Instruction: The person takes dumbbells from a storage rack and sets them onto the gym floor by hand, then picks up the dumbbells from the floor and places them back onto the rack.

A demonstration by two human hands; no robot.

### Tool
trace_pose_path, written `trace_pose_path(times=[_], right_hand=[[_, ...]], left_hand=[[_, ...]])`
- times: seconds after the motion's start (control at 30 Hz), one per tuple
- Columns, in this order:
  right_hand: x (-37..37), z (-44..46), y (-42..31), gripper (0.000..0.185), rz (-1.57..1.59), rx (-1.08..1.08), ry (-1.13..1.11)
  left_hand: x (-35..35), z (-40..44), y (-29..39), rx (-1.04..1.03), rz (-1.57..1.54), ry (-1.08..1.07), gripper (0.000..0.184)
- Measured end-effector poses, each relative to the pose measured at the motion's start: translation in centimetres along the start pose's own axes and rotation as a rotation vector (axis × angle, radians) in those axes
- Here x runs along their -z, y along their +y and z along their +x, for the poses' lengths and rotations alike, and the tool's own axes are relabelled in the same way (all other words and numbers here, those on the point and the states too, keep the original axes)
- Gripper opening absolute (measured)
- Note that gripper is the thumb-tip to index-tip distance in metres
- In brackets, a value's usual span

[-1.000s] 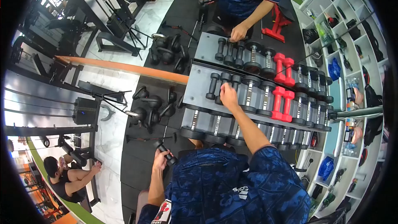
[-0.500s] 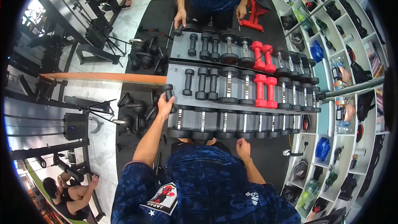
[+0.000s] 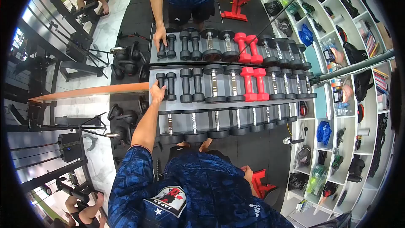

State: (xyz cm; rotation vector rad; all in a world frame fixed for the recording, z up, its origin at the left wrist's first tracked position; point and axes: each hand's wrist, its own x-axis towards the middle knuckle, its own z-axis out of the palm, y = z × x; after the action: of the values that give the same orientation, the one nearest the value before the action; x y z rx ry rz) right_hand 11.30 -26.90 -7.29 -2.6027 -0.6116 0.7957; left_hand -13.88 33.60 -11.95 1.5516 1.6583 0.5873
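Observation:
My left hand [image 3: 157,93] is closed around a small black dumbbell [image 3: 160,78] at the left end of the rack's upper tier. The dumbbell stands in line beside a matching small black dumbbell [image 3: 170,85], its lower end partly covered by my fingers. To the right sit a pair of larger black dumbbells [image 3: 186,85], then chrome-handled ones and two red dumbbells [image 3: 248,84]. My right hand [image 3: 247,172] hangs low by my right side, fingers curled with nothing seen in them; my shirt hides part of that arm.
The lower rack tier [image 3: 206,120] holds several chrome-handled dumbbells. A mirror behind reflects me and the rack. Kettlebells [image 3: 122,116] lie on the floor at left, near a cable machine [image 3: 69,147]. A person [image 3: 86,211] sits at lower left. White shelves [image 3: 337,160] with bags stand at right.
My left hand has lowered the small black dumbbell from the rack's left edge onto the upper tier, beside its match. My right hand has dropped back beside my body. The view has shifted.

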Motion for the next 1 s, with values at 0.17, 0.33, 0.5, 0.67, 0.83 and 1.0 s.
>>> trace_pose_path(times=[0.17, 0.33, 0.5, 0.67, 0.83, 1.0], right_hand=[[-0.3, -0.7, 0.5, 0.016, -0.032, -0.099, 0.072], [0.1, -0.1, 0.6, 0.017, 0.051, -0.019, 0.049], [0.3, 1.5, 0.6, 0.016, 0.143, -0.093, 0.060], [0.2, 2.3, 0.4, 0.014, 0.181, -0.102, 0.026], [0.4, 4.0, -0.4, 0.014, 0.254, -0.099, -0.006], [-0.6, 7.3, -0.2, 0.008, 0.308, -0.057, -0.054]], left_hand=[[-1.2, -0.4, 0.8, -0.102, -0.041, 0.029, 0.052], [-2.3, -0.1, -0.6, -0.169, 0.066, 0.051, 0.051], [-3.5, 0.5, -1.4, -0.140, 0.193, 0.077, 0.056], [-2.1, 0.1, -0.1, -0.059, 0.269, 0.061, 0.058], [-2.4, 0.2, -3.8, 0.025, -0.150, -0.058, 0.050], [1.1, -5.2, -0.4, 0.044, -0.427, -0.022, 0.046]])
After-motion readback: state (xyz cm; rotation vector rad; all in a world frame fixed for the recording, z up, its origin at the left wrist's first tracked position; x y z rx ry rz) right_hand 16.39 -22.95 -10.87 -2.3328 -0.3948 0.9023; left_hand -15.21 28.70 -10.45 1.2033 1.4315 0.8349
